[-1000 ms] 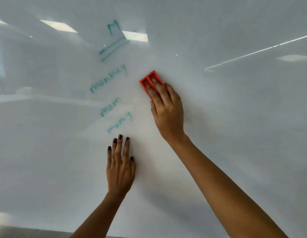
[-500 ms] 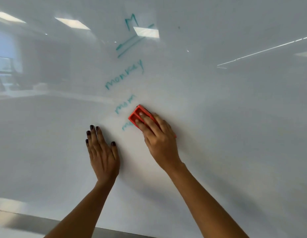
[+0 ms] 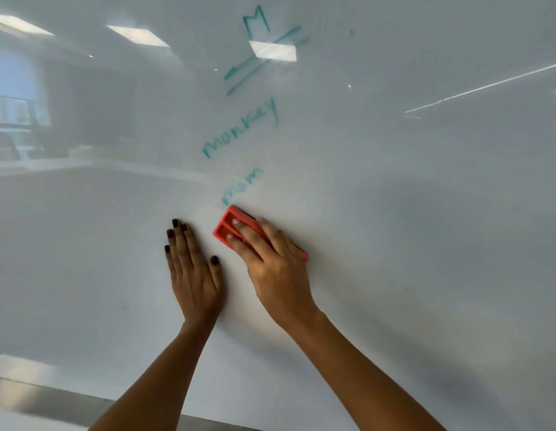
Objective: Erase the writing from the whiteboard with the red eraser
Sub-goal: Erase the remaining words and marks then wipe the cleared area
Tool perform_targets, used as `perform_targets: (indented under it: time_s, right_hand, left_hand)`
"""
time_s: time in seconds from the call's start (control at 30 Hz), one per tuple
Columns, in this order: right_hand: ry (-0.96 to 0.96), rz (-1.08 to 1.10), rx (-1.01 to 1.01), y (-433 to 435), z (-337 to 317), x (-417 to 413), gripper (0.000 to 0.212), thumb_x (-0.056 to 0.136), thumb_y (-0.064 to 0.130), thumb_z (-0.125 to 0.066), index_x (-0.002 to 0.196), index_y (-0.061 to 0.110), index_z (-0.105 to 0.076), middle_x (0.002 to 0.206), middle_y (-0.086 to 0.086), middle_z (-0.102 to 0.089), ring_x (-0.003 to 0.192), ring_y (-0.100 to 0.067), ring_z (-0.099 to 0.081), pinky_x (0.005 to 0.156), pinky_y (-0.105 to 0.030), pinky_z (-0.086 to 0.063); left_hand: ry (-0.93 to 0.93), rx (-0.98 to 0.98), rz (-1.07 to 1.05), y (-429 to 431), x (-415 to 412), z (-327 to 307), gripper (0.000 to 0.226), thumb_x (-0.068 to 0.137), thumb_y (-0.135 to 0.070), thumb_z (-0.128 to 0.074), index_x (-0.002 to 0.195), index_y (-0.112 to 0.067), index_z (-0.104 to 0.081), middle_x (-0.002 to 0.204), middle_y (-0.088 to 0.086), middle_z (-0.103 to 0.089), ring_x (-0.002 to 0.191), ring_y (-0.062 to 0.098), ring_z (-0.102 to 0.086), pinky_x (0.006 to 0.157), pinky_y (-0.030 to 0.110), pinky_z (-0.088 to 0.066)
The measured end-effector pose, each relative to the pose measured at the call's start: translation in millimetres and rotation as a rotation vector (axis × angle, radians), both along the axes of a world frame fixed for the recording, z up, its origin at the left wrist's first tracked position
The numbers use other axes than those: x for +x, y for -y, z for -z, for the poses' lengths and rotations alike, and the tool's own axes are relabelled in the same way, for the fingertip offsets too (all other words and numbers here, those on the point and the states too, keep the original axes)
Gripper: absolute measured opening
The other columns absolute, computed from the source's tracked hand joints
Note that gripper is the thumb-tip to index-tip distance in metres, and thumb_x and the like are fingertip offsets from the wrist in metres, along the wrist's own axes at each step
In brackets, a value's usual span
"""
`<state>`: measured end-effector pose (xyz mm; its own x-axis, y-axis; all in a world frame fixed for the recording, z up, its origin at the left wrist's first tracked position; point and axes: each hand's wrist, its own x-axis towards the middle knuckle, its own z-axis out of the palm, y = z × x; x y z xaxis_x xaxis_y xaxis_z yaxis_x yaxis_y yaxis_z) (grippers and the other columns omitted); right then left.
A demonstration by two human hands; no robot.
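A glossy whiteboard [image 3: 410, 213] fills the view. Teal writing runs down its middle: a letter M with two slanted lines [image 3: 261, 42], the word "monkey" [image 3: 239, 132] and the word "mom" [image 3: 242, 186]. My right hand [image 3: 273, 265] presses the red eraser [image 3: 228, 227] flat against the board, just below "mom". The eraser's right end is hidden under my fingers. My left hand [image 3: 192, 272] rests flat on the board with fingers spread, just left of the eraser, holding nothing.
The board's metal bottom edge [image 3: 52, 396] runs along the lower left. Ceiling lights and a room reflect in the board's surface at the upper left.
My right hand slid the eraser down and left from beside "monkey" to below "mom". The lowest word, "many", is gone. My left hand has shifted a little on the board.
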<state>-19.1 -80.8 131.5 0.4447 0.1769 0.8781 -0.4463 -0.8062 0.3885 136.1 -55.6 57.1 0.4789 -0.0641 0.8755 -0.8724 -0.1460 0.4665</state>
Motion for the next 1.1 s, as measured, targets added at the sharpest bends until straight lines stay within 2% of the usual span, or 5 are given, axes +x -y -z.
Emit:
perform_targets:
  time_s: [0.27,0.47,0.57,0.83,1.1]
  right_hand:
    - [0.528,0.038,0.237,15.2,-18.7,-1.3,0.039,0.095,0.011,-0.062,0.133,0.018,-0.059,0.143,-0.004,-0.054,0.128,-0.029,-0.049,0.107,-0.037,-0.04]
    - [0.025,0.05,-0.099,5.0,28.0,12.9,0.037,0.097,0.013,-0.057,0.132,0.023,-0.06,0.14,0.002,-0.058,0.124,-0.025,-0.059,0.092,-0.032,-0.054]
    - [-0.03,0.042,-0.124,5.3,21.5,7.8,0.039,0.094,0.012,-0.06,0.131,0.024,-0.061,0.14,0.002,-0.058,0.122,-0.024,-0.06,0.088,-0.031,-0.056]
    - [0.566,0.053,0.236,10.3,-84.8,1.3,0.04,0.089,0.01,-0.068,0.128,0.016,-0.063,0.139,-0.008,-0.057,0.122,-0.032,-0.055,0.097,-0.038,-0.042]
    - [0.071,0.076,-0.1,-5.8,-4.5,41.7,0.039,0.096,0.015,-0.053,0.134,0.021,-0.058,0.141,0.001,-0.056,0.125,-0.025,-0.057,0.096,-0.033,-0.051]
  left_hand:
    - [0.034,-0.021,0.002,1.4,3.1,1.2,0.063,0.1,-0.03,-0.024,0.156,-0.009,-0.004,0.164,0.007,-0.005,0.153,0.025,-0.006,0.124,0.037,-0.005]
    - [0.043,-0.035,-0.001,1.1,3.7,2.1,0.062,0.101,-0.029,-0.023,0.156,-0.009,-0.003,0.163,0.008,-0.006,0.153,0.023,-0.005,0.124,0.038,-0.005]
    - [0.041,-0.036,0.001,-0.4,2.9,1.5,0.061,0.101,-0.028,-0.023,0.156,-0.008,-0.005,0.163,0.009,-0.007,0.152,0.022,-0.005,0.124,0.038,-0.006]
    - [0.013,-0.011,-0.012,-0.6,0.8,1.0,0.06,0.1,-0.027,-0.022,0.154,-0.001,-0.014,0.162,0.012,-0.012,0.153,0.022,-0.004,0.124,0.039,-0.007]
    - [0.028,-0.009,-0.013,1.1,3.8,2.9,0.062,0.1,-0.027,-0.025,0.154,0.0,-0.014,0.163,0.011,-0.008,0.153,0.025,-0.006,0.124,0.04,-0.007]
